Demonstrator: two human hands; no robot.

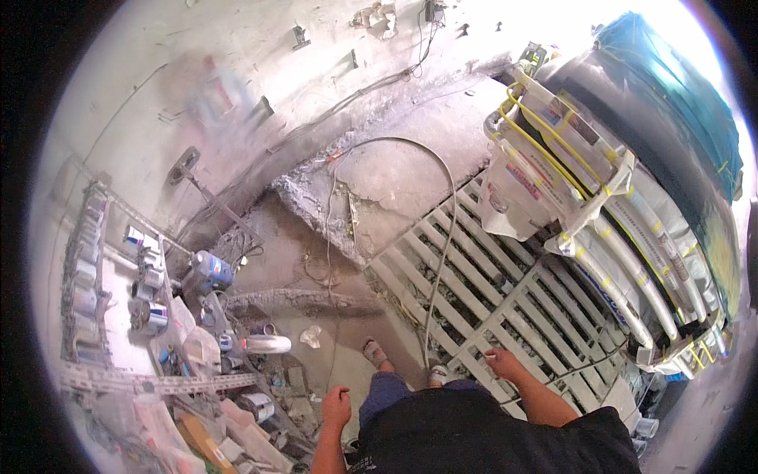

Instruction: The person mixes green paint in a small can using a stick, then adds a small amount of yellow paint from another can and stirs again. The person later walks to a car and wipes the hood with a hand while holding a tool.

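Note:
I stand on a dusty concrete floor, looking down at my feet [377, 352] and dark clothes. My left hand [336, 406] hangs at my side with its fingers curled, holding nothing that I can see. My right hand [504, 363] hangs over the pale metal floor grating [505, 300], fingers loosely bent and empty. A grey hose [447, 229] runs across the grating and loops over the raised concrete slab [395, 182].
A car wrapped in paper and yellow tape [600, 205], with a blue cover on top, stands at the right. Shelves with several paint cans [146, 292] line the left wall. A white roll [267, 344], cans and scraps litter the floor at lower left.

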